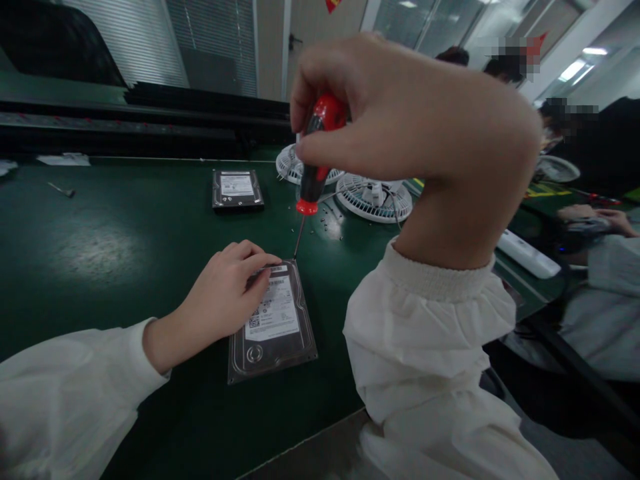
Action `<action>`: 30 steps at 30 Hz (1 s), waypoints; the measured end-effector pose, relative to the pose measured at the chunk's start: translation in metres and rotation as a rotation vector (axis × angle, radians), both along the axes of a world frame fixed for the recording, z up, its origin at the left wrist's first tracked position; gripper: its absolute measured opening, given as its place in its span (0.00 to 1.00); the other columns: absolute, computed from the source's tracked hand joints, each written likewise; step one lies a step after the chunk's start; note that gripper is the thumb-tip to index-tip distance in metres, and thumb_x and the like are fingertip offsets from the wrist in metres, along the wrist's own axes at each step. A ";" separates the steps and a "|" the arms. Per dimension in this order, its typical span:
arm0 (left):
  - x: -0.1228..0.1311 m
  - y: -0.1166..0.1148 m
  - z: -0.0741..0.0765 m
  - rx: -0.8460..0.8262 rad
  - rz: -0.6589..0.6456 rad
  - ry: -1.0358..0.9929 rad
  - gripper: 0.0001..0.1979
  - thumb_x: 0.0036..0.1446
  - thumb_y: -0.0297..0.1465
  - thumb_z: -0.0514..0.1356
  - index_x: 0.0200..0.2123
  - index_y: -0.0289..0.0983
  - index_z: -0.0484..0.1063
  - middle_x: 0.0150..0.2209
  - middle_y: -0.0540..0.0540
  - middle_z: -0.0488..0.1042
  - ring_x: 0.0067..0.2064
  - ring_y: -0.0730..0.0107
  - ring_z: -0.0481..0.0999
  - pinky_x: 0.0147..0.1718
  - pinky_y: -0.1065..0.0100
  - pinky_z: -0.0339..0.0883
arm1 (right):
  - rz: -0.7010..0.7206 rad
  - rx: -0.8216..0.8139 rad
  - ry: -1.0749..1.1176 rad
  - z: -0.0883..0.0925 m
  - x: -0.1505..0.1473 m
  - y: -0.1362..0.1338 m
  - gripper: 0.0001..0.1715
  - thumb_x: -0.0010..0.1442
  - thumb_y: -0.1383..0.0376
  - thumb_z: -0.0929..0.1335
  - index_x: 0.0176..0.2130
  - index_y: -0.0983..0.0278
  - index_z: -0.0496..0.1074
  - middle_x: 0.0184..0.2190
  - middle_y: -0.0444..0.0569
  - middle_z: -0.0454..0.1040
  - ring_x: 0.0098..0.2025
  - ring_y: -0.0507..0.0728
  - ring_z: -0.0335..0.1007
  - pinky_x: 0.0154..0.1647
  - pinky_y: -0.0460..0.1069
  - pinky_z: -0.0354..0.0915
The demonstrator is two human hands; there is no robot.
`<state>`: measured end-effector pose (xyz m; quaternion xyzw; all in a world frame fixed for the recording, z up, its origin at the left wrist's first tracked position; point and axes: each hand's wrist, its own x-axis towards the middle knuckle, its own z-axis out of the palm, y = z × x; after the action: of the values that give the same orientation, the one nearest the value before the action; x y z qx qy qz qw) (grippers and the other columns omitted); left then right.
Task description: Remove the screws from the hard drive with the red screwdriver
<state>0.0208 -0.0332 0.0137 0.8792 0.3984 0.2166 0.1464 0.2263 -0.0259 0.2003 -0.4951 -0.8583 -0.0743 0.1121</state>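
Observation:
My right hand point(360, 113) is wrapped round the handle of a red and black screwdriver point(313, 170), held upright with a slight tilt. The tip of its thin shaft meets the far right corner of a hard drive point(280, 360) lying label up on the green table. Across the far left part of this drive rests my left hand point(225, 287), its index finger stretched along the far edge and its thumb apart on the white label point(280, 310). Just beyond the drive, several small screws point(326, 223) lie scattered.
A second hard drive point(237, 190) sits farther back on the green table point(165, 233). White round fan-like grilles point(375, 198) stand behind the screws. A small metal piece point(63, 191) lies far left. A co-worker's hands point(597, 217) are at the right, near a long white object point(529, 255).

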 end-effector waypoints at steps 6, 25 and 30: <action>0.000 0.000 -0.001 -0.001 0.007 0.017 0.18 0.70 0.34 0.49 0.53 0.39 0.76 0.47 0.42 0.74 0.48 0.56 0.73 0.47 0.51 0.69 | -0.042 0.022 0.016 -0.002 0.000 0.001 0.20 0.63 0.58 0.66 0.48 0.68 0.76 0.35 0.46 0.71 0.34 0.49 0.61 0.36 0.47 0.52; -0.001 0.002 -0.002 0.009 -0.009 0.006 0.18 0.70 0.34 0.49 0.53 0.40 0.76 0.47 0.42 0.74 0.48 0.56 0.73 0.49 0.50 0.69 | -0.059 0.046 -0.022 -0.002 0.002 0.001 0.23 0.60 0.64 0.65 0.54 0.65 0.72 0.49 0.47 0.73 0.49 0.56 0.69 0.50 0.50 0.62; 0.000 0.001 -0.002 0.004 -0.003 0.003 0.18 0.70 0.34 0.49 0.53 0.39 0.76 0.47 0.42 0.74 0.48 0.56 0.73 0.48 0.50 0.69 | -0.036 0.042 0.018 -0.002 0.003 0.001 0.22 0.61 0.65 0.64 0.52 0.67 0.74 0.45 0.48 0.74 0.46 0.54 0.70 0.43 0.48 0.60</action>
<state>0.0204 -0.0323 0.0117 0.8804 0.3968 0.2161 0.1442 0.2290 -0.0252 0.1983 -0.5086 -0.8466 -0.0898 0.1288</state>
